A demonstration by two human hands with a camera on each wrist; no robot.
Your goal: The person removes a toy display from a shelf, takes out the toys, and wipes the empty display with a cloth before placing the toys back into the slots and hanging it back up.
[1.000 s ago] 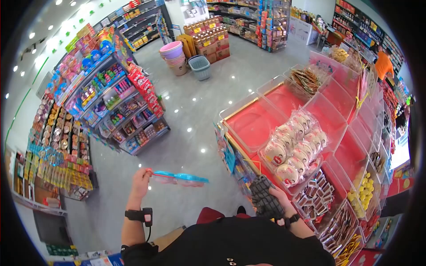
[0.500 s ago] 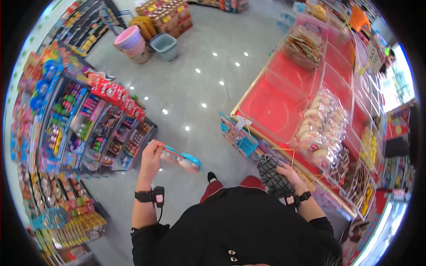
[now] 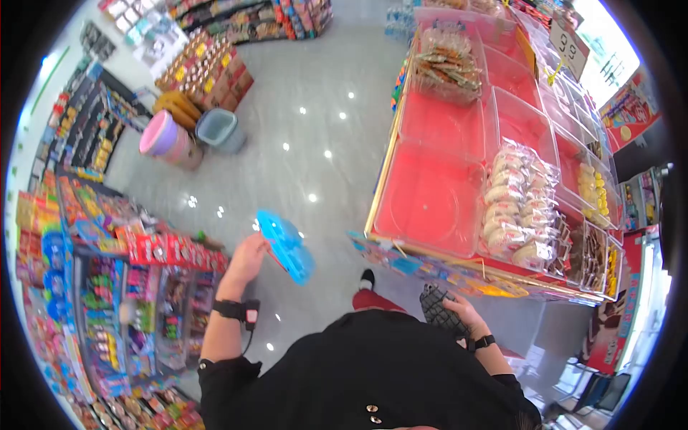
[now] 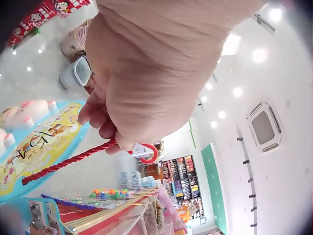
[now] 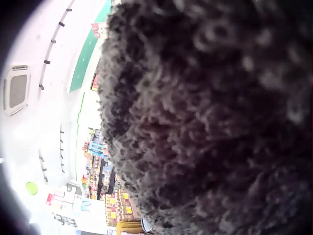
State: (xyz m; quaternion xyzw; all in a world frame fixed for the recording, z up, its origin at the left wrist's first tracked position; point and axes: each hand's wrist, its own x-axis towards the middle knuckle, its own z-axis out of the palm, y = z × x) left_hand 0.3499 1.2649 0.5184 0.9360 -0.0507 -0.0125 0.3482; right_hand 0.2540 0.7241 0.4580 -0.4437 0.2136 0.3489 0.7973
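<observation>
- Two grips loaded: left grip (image 3: pixel 247 257) pinches red cord (image 4: pixel 73 159); right grip (image 3: pixel 465 314) holds dark bundle (image 3: pixel 438 309).
- Blue pack (image 3: pixel 285 246): beside left grip, on the cord; broad blue side now turned upward, earlier nearly edge-on.
- Bins (image 3: pixel 430 193): now ahead of right grip, no longer alongside.
- Reading: carrying apparently continues, neither thing set down.

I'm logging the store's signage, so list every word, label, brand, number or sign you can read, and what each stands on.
"9.9": on the sign by the bins.
Blue pack: black handwriting and print, too unclear to read surely.
Red packets on the shelf: print too small.
Yellow tags by the cartons: too small.
Red panel: lettering too blurred.
</observation>
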